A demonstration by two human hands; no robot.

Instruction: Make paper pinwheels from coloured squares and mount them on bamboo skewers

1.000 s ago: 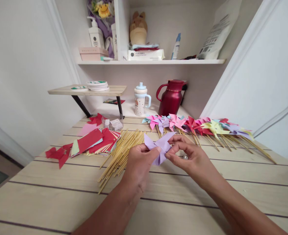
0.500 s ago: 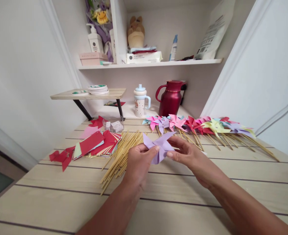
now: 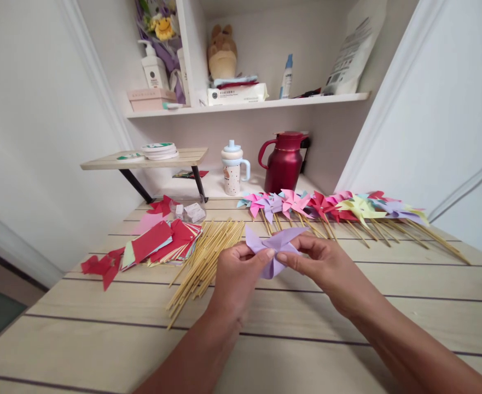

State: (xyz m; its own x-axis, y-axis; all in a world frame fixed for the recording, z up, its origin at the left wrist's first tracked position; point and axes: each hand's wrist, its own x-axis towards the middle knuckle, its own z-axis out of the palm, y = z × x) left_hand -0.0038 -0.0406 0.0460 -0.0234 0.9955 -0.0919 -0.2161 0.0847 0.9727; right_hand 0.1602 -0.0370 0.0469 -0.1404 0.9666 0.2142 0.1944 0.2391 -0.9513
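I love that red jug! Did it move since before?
No. The red jug stands where it did, right of the spouted cup under the shelf; only the camera shifted.

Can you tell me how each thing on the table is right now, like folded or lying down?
lilac paper pinwheel: folded, pinched by both hands
left hand: gripping it
right hand: gripping it
bamboo sticks: loose pile, lying flat
finished pinwheels: on sticks, lying in a row
paper squares: stacked, fanned out
red jug: upright, lid shut
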